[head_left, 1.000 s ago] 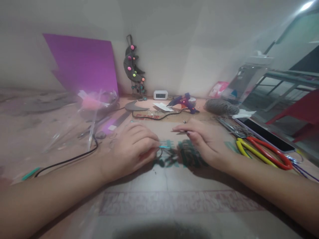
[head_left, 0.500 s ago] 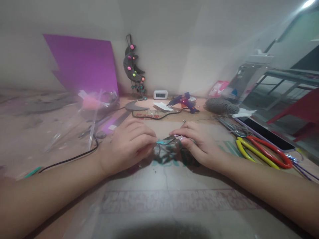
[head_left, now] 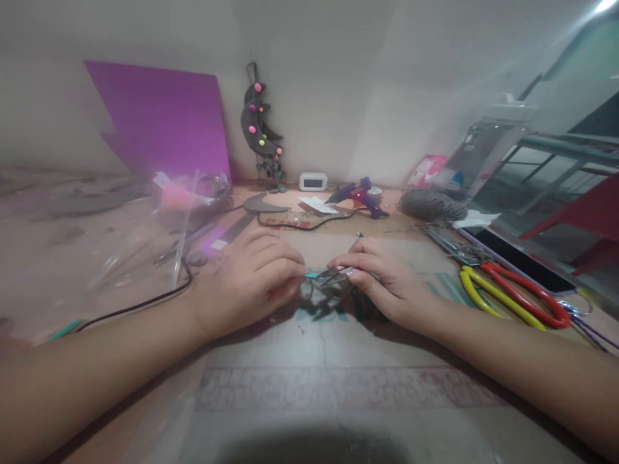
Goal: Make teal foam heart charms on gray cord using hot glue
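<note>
Over the middle of the table, my left hand (head_left: 258,277) is closed in a pinch on a small teal piece (head_left: 311,275), which sticks out past the fingertips. My right hand (head_left: 380,277) grips a pair of small scissors (head_left: 333,277) between thumb and fingers. Their slim metal blades point left and meet the teal piece at its free end. Most of the scissors' handle is hidden inside the right hand. Dark shadows of both hands fall on the clear-covered surface below.
A glue gun (head_left: 358,196) with a red light, a white clock (head_left: 313,182) and a grey felt crescent (head_left: 265,203) lie behind. At right are grey yarn (head_left: 432,205), red-and-yellow-handled scissors (head_left: 522,296) and a phone (head_left: 525,261). Purple sheet (head_left: 164,122) leans left.
The small scissors' blades were spread apart around the teal piece and are now closer together. Both hands stay in nearly the same place; the view has shifted slightly.
</note>
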`<act>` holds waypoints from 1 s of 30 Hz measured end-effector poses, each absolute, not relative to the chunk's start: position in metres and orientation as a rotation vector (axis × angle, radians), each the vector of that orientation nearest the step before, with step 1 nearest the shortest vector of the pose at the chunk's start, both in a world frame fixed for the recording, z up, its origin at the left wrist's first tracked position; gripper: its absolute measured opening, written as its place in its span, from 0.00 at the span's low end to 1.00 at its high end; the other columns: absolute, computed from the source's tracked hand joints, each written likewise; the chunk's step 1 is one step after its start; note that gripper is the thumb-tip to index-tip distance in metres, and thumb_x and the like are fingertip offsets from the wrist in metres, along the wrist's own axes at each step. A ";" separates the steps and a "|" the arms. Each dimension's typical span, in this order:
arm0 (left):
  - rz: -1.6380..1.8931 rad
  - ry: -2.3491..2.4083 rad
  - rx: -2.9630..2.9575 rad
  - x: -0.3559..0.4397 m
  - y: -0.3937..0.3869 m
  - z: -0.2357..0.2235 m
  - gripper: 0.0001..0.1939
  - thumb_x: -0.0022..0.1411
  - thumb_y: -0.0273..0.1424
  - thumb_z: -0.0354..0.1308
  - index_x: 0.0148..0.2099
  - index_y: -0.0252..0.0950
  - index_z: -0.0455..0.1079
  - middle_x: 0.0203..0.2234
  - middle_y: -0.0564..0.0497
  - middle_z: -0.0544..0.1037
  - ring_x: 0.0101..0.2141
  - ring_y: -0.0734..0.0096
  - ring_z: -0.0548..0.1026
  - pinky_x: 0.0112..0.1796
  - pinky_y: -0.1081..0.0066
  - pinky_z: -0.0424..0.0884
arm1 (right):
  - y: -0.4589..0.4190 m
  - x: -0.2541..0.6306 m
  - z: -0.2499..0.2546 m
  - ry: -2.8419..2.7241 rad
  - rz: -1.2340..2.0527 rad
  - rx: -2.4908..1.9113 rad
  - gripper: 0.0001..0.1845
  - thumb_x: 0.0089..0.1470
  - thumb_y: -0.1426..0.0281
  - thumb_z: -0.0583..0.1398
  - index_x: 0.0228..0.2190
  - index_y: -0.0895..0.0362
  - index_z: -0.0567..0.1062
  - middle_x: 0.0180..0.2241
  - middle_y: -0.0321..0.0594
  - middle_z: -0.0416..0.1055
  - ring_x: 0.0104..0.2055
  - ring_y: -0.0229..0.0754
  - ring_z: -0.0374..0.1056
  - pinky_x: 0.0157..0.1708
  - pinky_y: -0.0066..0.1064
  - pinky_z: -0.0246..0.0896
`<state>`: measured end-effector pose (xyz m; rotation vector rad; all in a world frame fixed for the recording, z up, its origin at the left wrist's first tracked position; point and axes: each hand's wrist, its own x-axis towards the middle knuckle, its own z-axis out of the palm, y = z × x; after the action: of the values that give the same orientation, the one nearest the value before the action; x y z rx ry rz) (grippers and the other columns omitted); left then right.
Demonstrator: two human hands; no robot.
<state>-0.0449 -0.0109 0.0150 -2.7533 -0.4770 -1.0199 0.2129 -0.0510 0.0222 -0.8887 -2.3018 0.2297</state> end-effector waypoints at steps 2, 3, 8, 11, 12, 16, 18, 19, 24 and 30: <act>-1.016 -0.492 -2.753 -0.044 -0.011 0.015 0.09 0.61 0.24 0.58 0.43 0.40 0.68 0.36 0.53 0.80 0.37 0.68 0.76 0.49 0.58 0.66 | -0.051 0.213 0.022 -2.302 0.233 -0.887 0.16 0.67 0.65 0.49 0.45 0.55 0.74 0.37 0.43 0.69 0.40 0.44 0.65 0.43 0.40 0.62; -1.011 -0.497 -2.755 -0.044 -0.011 0.015 0.09 0.61 0.24 0.58 0.43 0.40 0.68 0.36 0.53 0.80 0.37 0.68 0.76 0.50 0.58 0.65 | -0.051 0.213 0.022 -2.303 0.234 -0.888 0.16 0.67 0.65 0.49 0.45 0.55 0.74 0.36 0.43 0.69 0.40 0.44 0.65 0.43 0.40 0.62; -1.020 -0.501 -2.765 -0.044 -0.013 0.017 0.09 0.61 0.24 0.57 0.43 0.41 0.67 0.36 0.53 0.80 0.36 0.68 0.76 0.50 0.58 0.66 | -0.050 0.212 0.022 -2.298 0.232 -0.893 0.16 0.67 0.65 0.49 0.45 0.55 0.74 0.36 0.43 0.69 0.41 0.44 0.65 0.43 0.40 0.61; -1.036 -0.503 -2.767 -0.044 -0.013 0.017 0.08 0.61 0.24 0.57 0.42 0.40 0.67 0.35 0.53 0.79 0.37 0.67 0.76 0.50 0.57 0.66 | -0.050 0.213 0.022 -2.301 0.252 -0.898 0.16 0.66 0.65 0.50 0.45 0.56 0.74 0.36 0.43 0.68 0.41 0.44 0.65 0.44 0.39 0.61; -1.038 -0.503 -2.767 -0.044 -0.014 0.017 0.08 0.61 0.24 0.57 0.42 0.40 0.67 0.35 0.52 0.79 0.36 0.67 0.76 0.50 0.57 0.65 | -0.050 0.213 0.021 -2.302 0.255 -0.897 0.16 0.66 0.65 0.50 0.45 0.56 0.74 0.36 0.43 0.68 0.40 0.44 0.65 0.44 0.39 0.61; -1.038 -0.499 -2.773 -0.044 -0.014 0.017 0.08 0.60 0.24 0.58 0.42 0.39 0.66 0.35 0.52 0.79 0.36 0.66 0.75 0.50 0.56 0.65 | -0.051 0.214 0.021 -2.302 0.262 -0.895 0.15 0.66 0.66 0.50 0.46 0.57 0.74 0.37 0.43 0.68 0.41 0.43 0.65 0.44 0.39 0.61; -1.043 -0.508 -2.776 -0.044 -0.014 0.017 0.08 0.60 0.24 0.58 0.41 0.39 0.66 0.35 0.52 0.79 0.36 0.66 0.75 0.51 0.56 0.65 | -0.051 0.213 0.021 -2.305 0.269 -0.902 0.15 0.66 0.66 0.50 0.46 0.56 0.74 0.37 0.43 0.68 0.41 0.43 0.65 0.44 0.39 0.61; -1.048 -0.516 -2.778 -0.044 -0.014 0.018 0.08 0.60 0.24 0.58 0.41 0.39 0.66 0.35 0.52 0.79 0.36 0.66 0.75 0.51 0.56 0.65 | -0.051 0.213 0.022 -2.305 0.270 -0.904 0.15 0.66 0.66 0.50 0.46 0.56 0.74 0.37 0.43 0.68 0.41 0.43 0.65 0.44 0.39 0.61; -1.095 -0.551 -2.793 -0.044 -0.015 0.018 0.06 0.61 0.25 0.58 0.40 0.39 0.67 0.34 0.51 0.79 0.36 0.66 0.76 0.50 0.56 0.66 | -0.051 0.213 0.021 -2.298 0.262 -0.893 0.16 0.67 0.64 0.49 0.45 0.55 0.74 0.37 0.43 0.68 0.41 0.44 0.65 0.44 0.40 0.62; -1.122 -0.570 -2.798 -0.043 -0.016 0.018 0.06 0.61 0.25 0.57 0.40 0.39 0.67 0.34 0.51 0.79 0.36 0.66 0.76 0.50 0.55 0.66 | -0.051 0.213 0.021 -2.292 0.247 -0.885 0.16 0.66 0.64 0.50 0.46 0.55 0.74 0.37 0.43 0.69 0.41 0.44 0.65 0.44 0.40 0.62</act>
<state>-0.0432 -0.0161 0.0182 -2.7983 -0.5699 -1.1220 0.2130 -0.0510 0.0211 -0.8853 -2.2923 0.2467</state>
